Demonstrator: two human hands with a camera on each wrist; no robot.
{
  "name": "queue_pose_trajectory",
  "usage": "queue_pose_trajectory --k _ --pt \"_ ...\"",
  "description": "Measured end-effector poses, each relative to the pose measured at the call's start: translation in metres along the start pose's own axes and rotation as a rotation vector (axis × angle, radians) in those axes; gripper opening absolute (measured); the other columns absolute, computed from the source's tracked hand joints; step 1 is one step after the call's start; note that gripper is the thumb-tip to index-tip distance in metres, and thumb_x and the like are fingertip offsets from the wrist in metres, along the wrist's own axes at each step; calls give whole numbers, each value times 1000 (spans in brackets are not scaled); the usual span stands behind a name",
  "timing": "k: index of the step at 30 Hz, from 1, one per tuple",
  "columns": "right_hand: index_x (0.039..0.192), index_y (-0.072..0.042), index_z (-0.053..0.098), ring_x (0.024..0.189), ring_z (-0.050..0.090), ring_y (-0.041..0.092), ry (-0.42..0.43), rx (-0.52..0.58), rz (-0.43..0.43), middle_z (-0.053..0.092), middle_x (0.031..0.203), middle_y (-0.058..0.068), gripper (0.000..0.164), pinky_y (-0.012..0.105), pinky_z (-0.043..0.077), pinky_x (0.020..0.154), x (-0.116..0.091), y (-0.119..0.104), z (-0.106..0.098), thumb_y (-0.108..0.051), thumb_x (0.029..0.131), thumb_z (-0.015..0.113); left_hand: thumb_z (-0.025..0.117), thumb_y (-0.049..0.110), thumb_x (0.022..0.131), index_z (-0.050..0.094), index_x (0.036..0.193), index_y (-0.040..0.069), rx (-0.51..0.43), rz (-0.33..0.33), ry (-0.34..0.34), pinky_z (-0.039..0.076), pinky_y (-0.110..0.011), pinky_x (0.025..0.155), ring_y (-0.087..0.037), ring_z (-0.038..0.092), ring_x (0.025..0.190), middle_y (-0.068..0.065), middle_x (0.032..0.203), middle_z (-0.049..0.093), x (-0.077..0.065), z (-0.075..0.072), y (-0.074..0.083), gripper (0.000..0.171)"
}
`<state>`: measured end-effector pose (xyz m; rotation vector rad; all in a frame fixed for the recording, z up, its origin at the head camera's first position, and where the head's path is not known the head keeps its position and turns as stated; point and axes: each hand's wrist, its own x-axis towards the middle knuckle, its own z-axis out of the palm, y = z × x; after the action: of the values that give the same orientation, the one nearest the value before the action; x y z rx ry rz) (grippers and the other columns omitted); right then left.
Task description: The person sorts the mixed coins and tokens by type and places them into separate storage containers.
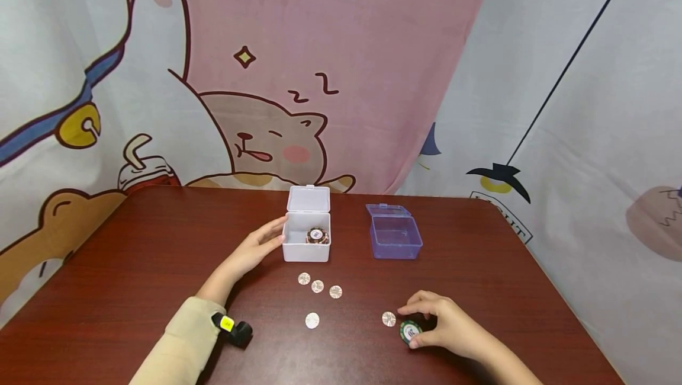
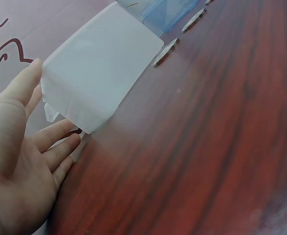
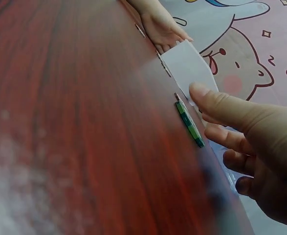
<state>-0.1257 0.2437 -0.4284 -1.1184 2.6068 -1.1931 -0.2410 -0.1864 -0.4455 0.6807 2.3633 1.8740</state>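
I'm touching a white rectangular plastic box (image 1: 306, 253) with left hand (image 1: 254, 251), fingers spread | bracketing a round green-and-white chip (image 1: 410, 330) with right hand (image 1: 446, 324), fingers wide

The tabletop (image 1: 133, 290) is dark reddish brown, streaked with darker grain; the white box (image 1: 306, 253) is plain; the blue-violet box (image 1: 395, 251) is evenly tinted; the green chip (image 1: 411, 332) has light and dark green blocks around its edge and dark print on a whitish centre; 5 coins (image 1: 304, 278) are pale silver; the sleeve (image 1: 181, 337) is beige; the backdrop (image 1: 373, 35) is pink and white, with brown-outlined cartoon animals (image 1: 266, 124).
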Motion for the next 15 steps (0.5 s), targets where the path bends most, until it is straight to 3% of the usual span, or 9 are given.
queue_pose_trajectory --k 15 --pt "113 -11 70 87 56 12 -34 1 -10 58 103 -6 48 24 47 71 -5 7 1 -38 74 79 54 12 99 38 147 8 0 -14 3 29 -54 104 -40 39 130 -22 145 40 0 0 0 51"
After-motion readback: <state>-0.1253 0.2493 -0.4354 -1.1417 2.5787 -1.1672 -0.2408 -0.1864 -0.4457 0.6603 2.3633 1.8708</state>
